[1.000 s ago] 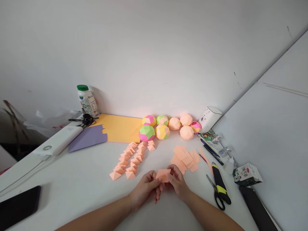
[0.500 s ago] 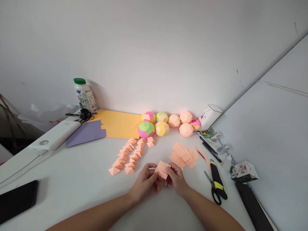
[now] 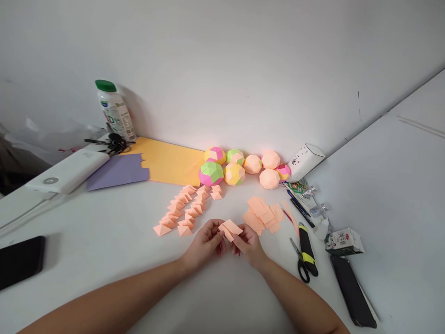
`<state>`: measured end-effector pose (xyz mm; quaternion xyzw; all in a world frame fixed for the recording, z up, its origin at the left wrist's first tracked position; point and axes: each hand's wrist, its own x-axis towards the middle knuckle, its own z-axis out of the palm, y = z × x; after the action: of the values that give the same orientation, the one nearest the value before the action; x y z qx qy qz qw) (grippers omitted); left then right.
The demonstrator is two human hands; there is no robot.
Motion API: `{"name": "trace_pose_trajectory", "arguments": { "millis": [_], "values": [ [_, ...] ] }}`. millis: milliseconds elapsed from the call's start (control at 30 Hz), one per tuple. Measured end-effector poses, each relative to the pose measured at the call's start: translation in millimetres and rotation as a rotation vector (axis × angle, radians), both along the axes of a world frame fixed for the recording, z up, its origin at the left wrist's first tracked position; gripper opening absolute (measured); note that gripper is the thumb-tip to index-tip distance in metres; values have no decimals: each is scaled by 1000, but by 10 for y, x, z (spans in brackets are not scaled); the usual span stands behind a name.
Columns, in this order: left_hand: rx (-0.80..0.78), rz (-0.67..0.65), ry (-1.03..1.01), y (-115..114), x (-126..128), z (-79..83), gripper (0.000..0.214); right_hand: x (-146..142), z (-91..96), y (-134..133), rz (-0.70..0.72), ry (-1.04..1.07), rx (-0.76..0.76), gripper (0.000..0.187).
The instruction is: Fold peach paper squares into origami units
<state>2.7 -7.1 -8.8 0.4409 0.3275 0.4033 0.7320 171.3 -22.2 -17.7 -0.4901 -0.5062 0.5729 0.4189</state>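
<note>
Between my two hands is a small peach paper piece [image 3: 231,228], partly folded, with one flap lifted. My left hand [image 3: 207,242] pinches its left side between thumb and fingers. On the opposite side my right hand [image 3: 249,244] grips the same piece, thumb at its lower edge. Flat peach paper squares [image 3: 261,213] lie in a loose pile just beyond my right hand. Folded peach paper units [image 3: 175,208] stand in rows past my left hand. Behind them, several faceted paper balls [image 3: 211,173] in pink, green, yellow and peach sit by the wall.
At right lie scissors [image 3: 299,260], a black-and-yellow utility knife [image 3: 308,250], pens [image 3: 301,208], a milk carton [image 3: 344,242] and a dark phone-like slab [image 3: 352,290]. Left are a phone [image 3: 21,260], power bank [image 3: 69,171], keys [image 3: 116,143], bottle [image 3: 116,113], purple [image 3: 118,174] and yellow sheets [image 3: 170,160].
The flap of the paper piece has been raised and its shape is now more bent. Both hands keep hold of it. The whole view has shifted, so the tabletop sits slightly higher in the picture.
</note>
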Motion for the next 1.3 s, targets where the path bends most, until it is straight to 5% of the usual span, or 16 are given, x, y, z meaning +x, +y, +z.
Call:
{"name": "trace_pose_trajectory", "arguments": {
  "millis": [533, 733, 1000, 1300],
  "values": [
    [1, -15, 96, -57, 5, 16, 29, -54, 60, -38, 11, -147, 19, 28],
    [-81, 119, 85, -18, 14, 40, 36, -32, 102, -38, 14, -127, 46, 34],
    [28, 36, 166, -40, 7, 107, 31, -42, 163, -34, 54, -177, 136, 43],
    [-77, 71, 81, 6, 8, 68, 36, -38, 87, -60, 101, -241, 183, 30]
  ]
}}
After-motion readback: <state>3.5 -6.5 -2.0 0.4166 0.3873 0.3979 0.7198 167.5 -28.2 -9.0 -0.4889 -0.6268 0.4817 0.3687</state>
